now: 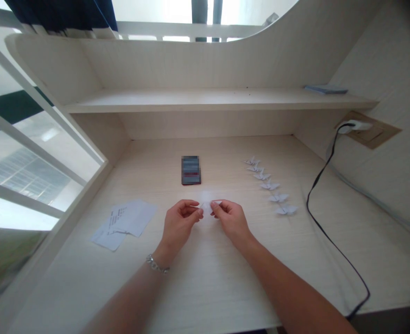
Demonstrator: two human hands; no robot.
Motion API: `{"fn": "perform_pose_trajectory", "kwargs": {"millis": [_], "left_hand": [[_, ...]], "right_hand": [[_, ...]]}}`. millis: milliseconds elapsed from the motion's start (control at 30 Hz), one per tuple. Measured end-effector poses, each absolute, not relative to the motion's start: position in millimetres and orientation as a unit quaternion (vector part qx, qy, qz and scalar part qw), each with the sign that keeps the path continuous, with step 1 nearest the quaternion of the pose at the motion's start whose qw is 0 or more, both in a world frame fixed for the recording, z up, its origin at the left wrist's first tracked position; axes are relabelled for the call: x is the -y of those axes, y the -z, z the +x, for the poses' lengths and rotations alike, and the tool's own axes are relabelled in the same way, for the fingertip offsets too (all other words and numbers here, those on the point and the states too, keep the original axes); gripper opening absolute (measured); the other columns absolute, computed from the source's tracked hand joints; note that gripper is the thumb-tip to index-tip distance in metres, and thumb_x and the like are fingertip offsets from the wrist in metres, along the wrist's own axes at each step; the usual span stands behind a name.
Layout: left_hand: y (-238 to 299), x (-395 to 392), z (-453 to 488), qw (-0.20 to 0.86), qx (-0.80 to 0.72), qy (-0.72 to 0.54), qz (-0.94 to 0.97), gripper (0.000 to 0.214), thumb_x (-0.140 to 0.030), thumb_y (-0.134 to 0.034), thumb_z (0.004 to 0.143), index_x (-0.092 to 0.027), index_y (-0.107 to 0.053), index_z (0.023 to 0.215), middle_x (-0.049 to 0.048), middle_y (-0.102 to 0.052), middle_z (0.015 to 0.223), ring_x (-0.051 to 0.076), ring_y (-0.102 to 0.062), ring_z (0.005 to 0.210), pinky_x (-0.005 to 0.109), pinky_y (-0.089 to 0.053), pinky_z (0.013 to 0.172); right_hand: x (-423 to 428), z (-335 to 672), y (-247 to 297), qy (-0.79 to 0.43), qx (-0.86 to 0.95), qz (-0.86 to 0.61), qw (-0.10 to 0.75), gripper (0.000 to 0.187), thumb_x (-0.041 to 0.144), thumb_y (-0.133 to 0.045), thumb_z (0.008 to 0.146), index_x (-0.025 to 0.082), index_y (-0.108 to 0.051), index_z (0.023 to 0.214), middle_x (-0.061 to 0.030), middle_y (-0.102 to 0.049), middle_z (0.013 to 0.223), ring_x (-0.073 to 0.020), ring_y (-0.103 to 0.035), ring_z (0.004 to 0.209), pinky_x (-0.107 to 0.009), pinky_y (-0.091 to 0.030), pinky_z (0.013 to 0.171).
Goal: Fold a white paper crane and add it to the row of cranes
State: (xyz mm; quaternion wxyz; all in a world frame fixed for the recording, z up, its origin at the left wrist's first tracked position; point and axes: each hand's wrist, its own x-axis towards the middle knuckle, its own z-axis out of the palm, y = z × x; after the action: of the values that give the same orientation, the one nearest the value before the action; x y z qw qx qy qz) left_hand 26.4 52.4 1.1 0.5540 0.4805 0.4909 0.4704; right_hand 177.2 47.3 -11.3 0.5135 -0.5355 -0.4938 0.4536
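Observation:
Both my hands meet over the middle of the pale wooden desk (205, 278), pinching a small piece of white folded paper (207, 205) between them. My left hand (178, 223), with a bracelet at the wrist, grips the paper's left side with thumb and fingers closed. My right hand (230, 219) pinches its right side. A diagonal row of several small white paper cranes (270, 186) lies to the right of my hands. White paper sheets (126, 222) lie to the left.
A dark phone (191, 170) lies flat beyond my hands. A black cable (325, 222) runs from a wall socket (356, 125) across the desk's right side. A shelf (211, 99) above carries a bluish flat object (326, 89). White railings stand at the left.

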Motion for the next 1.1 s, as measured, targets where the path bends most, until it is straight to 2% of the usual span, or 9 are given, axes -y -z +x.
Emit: {"fn": "perform_pose_trajectory", "kwargs": {"millis": [267,400,500,600,733,900,1100], "left_hand": [[1.0,-54.7,24.2,0.547,-0.509,-0.401,0.53,0.031,-0.028,-0.067,0.069,-0.011,-0.063,0.095,0.0023,-0.063,0.062,0.013,-0.058,0.059,0.024,-0.046,0.058],[2.1,-54.7,21.0,0.508,-0.516,-0.361,0.588,0.024,-0.034,-0.063,0.072,-0.013,-0.065,0.083,0.0029,-0.063,0.064,0.013,-0.054,0.058,0.023,-0.041,0.053],[0.2,-54.2,20.4,0.48,-0.516,-0.349,0.618,0.024,-0.037,-0.062,0.073,-0.013,-0.065,0.073,0.0042,-0.064,0.069,0.013,-0.055,0.062,0.023,-0.042,0.057],[-1.5,-53.5,21.4,0.48,-0.502,-0.353,0.627,0.024,-0.037,-0.059,0.075,-0.014,-0.064,0.073,0.0043,-0.065,0.071,0.014,-0.056,0.065,0.023,-0.042,0.059],[-2.0,-52.3,23.7,0.484,-0.498,-0.358,0.625,0.024,-0.037,-0.058,0.076,-0.014,-0.064,0.073,0.003,-0.063,0.068,0.013,-0.053,0.062,0.022,-0.04,0.055],[-1.5,-50.7,25.2,0.493,-0.496,-0.351,0.622,0.025,-0.038,-0.057,0.076,-0.014,-0.063,0.073,0.0018,-0.06,0.064,0.012,-0.051,0.059,0.022,-0.039,0.054],[-1.6,-51.2,24.1,0.515,-0.479,-0.342,0.623,0.023,-0.037,-0.059,0.076,-0.014,-0.063,0.074,0.002,-0.06,0.066,0.012,-0.051,0.061,0.023,-0.04,0.057]], "right_hand": [[-48.0,177.7,15.9,-0.513,0.482,-0.493,0.511,0.027,0.04,-0.059,0.077,0.014,-0.066,0.077,-0.0022,-0.061,0.064,-0.0138,-0.054,0.061,-0.025,-0.042,0.059],[-48.9,179.9,16.7,-0.519,0.499,-0.485,0.497,0.025,0.039,-0.058,0.078,0.015,-0.065,0.078,-0.002,-0.061,0.066,-0.0136,-0.053,0.061,-0.026,-0.043,0.06],[-50.0,181.4,14.5,-0.516,0.49,-0.49,0.503,0.025,0.04,-0.059,0.077,0.015,-0.064,0.076,-0.0016,-0.06,0.066,-0.0135,-0.053,0.062,-0.026,-0.043,0.061],[-49.5,181.0,9.7,-0.536,0.46,-0.485,0.516,0.025,0.041,-0.061,0.075,0.016,-0.062,0.074,-0.0011,-0.06,0.067,-0.0126,-0.052,0.061,-0.025,-0.043,0.06],[-46.5,178.0,4.6,-0.59,0.405,-0.475,0.512,0.027,0.04,-0.067,0.069,0.017,-0.063,0.082,-0.0003,-0.061,0.071,-0.0115,-0.052,0.062,-0.024,-0.042,0.059],[-44.8,174.3,7.5,-0.587,0.411,-0.489,0.498,0.025,0.039,-0.067,0.069,0.014,-0.061,0.066,0.0014,-0.055,0.058,-0.0099,-0.047,0.054,-0.023,-0.038,0.055],[-46.3,175.0,11.7,-0.559,0.437,-0.503,0.494,0.027,0.04,-0.065,0.07,0.014,-0.059,0.066,0.0025,-0.052,0.054,-0.0098,-0.044,0.051,-0.023,-0.033,0.05]]}}
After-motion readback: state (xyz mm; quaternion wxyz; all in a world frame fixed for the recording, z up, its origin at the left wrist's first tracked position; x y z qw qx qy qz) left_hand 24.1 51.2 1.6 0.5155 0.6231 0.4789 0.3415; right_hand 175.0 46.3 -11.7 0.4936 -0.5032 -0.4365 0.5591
